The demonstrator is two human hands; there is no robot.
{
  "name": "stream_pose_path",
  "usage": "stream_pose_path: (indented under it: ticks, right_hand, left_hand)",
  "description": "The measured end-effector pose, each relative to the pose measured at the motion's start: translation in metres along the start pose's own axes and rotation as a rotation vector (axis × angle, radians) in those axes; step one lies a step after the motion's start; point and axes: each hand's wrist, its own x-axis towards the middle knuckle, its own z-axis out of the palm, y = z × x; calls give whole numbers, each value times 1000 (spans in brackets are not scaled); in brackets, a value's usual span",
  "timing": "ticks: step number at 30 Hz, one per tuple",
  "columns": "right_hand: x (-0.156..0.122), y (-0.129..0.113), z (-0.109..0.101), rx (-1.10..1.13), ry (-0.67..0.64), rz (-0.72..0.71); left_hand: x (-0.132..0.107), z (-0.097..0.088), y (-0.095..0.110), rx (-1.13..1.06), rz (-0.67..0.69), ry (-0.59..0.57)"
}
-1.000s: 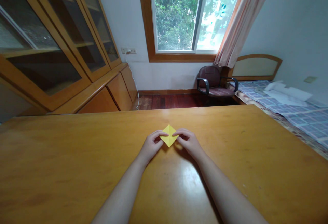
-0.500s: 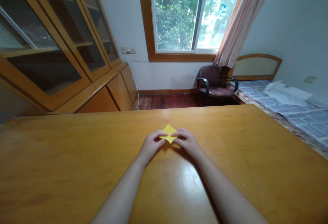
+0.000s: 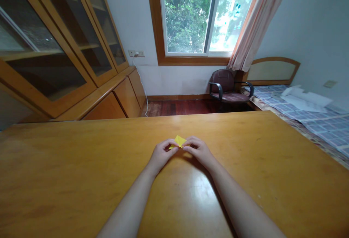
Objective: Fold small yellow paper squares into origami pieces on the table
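1. My left hand (image 3: pixel 161 153) pinches the yellow paper (image 3: pixel 180 140) at its left edge.
2. My right hand (image 3: pixel 200 151) pinches its right edge.
3. The paper sits mid-table (image 3: pixel 68 165), between my fingertips.

The table (image 3: pixel 68 165) gives open wood at 9, 12 and 3 o'clock of the left hand (image 3: pixel 160 155) and right hand (image 3: pixel 200 151), which meet pinching a paper (image 3: pixel 180 140). The forearms block 5 to 7 o'clock. Well apart stand a cabinet (image 3: pixel 54 49) at 10, a chair (image 3: pixel 227 87) at 1 and a bed (image 3: pixel 313 118) at 2.
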Motion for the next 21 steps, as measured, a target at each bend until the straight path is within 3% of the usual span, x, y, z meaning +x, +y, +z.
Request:
stream_pose_path:
  ticks: [11,21]
  right_hand:
    - [1,1,1,-65,32,0]
    - [1,1,3,-94,49,0]
  left_hand:
    - [-2,5,7,147,-11,2]
    - [-3,9,6,69,-63,41]
